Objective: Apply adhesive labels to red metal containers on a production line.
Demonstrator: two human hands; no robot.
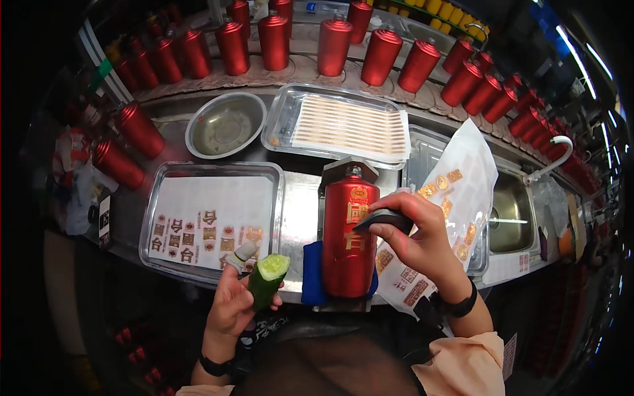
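Observation:
A red bottle lies in front of me on a holder, its neck pointing away, with gold raised lettering and a gold emblem on its face. My right hand pinches a dark, flat scraper whose tip is at the gold lettering. My left hand is closed round a cut cucumber, pale cut end up, left of the bottle. A white wrap covers one of its fingertips. Blue cloth sits under the bottle. The scraper's far edge is partly hidden by my fingers.
Left stands a metal tray with a sheet of gold stickers; behind it, a metal bowl. A second tray holds a striped sheet. Backing film with gold stickers lies right, near a sink. Several red bottles line the conveyor behind.

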